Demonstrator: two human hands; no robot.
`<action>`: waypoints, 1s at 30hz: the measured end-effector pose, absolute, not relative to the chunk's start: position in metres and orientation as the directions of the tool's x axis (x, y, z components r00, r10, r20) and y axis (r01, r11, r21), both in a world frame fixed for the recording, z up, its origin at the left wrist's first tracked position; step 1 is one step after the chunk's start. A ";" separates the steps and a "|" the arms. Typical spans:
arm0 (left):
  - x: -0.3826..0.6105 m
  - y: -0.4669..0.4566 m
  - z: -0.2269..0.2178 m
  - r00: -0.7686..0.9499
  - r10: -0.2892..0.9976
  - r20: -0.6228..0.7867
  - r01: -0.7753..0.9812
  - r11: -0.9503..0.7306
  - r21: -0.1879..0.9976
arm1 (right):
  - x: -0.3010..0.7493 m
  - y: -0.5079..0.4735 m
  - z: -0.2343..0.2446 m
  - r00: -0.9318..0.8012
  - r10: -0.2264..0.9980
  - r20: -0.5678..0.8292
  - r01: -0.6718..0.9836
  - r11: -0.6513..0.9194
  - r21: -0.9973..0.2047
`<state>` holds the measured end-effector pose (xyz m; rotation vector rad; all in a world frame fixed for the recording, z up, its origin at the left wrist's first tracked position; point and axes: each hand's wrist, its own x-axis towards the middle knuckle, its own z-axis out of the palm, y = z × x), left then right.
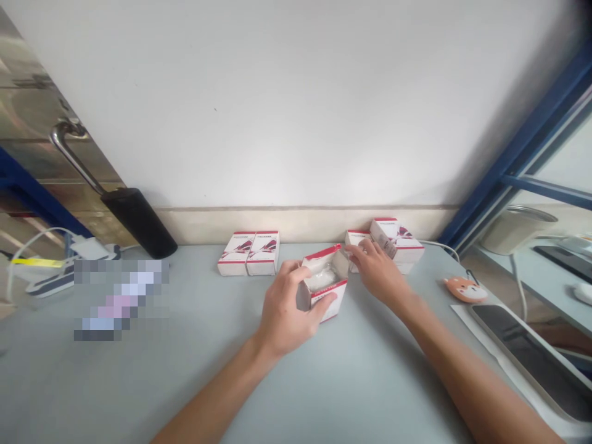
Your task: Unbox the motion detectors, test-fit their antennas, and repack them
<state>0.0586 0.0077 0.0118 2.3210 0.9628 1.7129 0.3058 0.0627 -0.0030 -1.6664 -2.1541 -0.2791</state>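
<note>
In the head view my left hand point(287, 311) grips a small white-and-red cardboard box point(329, 302), thumb on its front and fingers round its left side. The box stands tilted with its top open, and something in clear plastic wrap point(324, 277) shows inside. My right hand point(382, 265) is at the box's upper right corner, its fingers curled together at the raised side flap point(342, 264). Their tips are partly hidden. Behind that hand are closed boxes of the same print, one box point(393, 233) tilted on top of others.
Two matching closed boxes point(248, 253) lie side by side near the wall. Left are a black cylinder point(141, 222) on a metal handle, a power strip point(74, 271) with cables and a blurred patch. Right are an orange animal-shaped item point(465, 288) and a dark-screened device point(527, 351).
</note>
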 end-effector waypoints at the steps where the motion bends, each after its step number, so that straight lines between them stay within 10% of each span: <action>1: 0.058 0.008 0.012 0.165 0.539 0.826 0.423 -0.795 0.435 | 0.305 0.063 -0.003 -0.205 0.876 0.436 0.956 0.275 -0.103; 6: 0.058 0.008 0.012 0.160 0.552 0.818 0.414 -0.790 0.452 | 0.301 0.057 0.016 -0.057 0.838 0.543 0.933 0.238 -0.269; 9: 0.059 0.009 0.011 0.153 0.540 0.827 0.406 -0.798 0.446 | 0.290 0.038 0.040 0.151 0.599 0.787 0.828 0.358 -0.431; 14: 0.062 0.008 0.006 0.171 0.507 0.845 0.336 -0.836 0.433 | 0.259 -0.003 0.060 -0.245 0.189 0.951 0.654 0.757 0.018; 18: 0.063 0.007 0.005 0.158 0.458 0.875 0.343 -0.856 0.387 | 0.249 -0.010 0.052 -0.460 0.294 0.838 0.701 0.699 0.140; 30: 0.061 0.005 0.002 0.187 0.488 0.852 0.320 -0.851 0.417 | 0.241 -0.013 0.055 -0.268 0.532 0.803 0.660 0.709 -0.250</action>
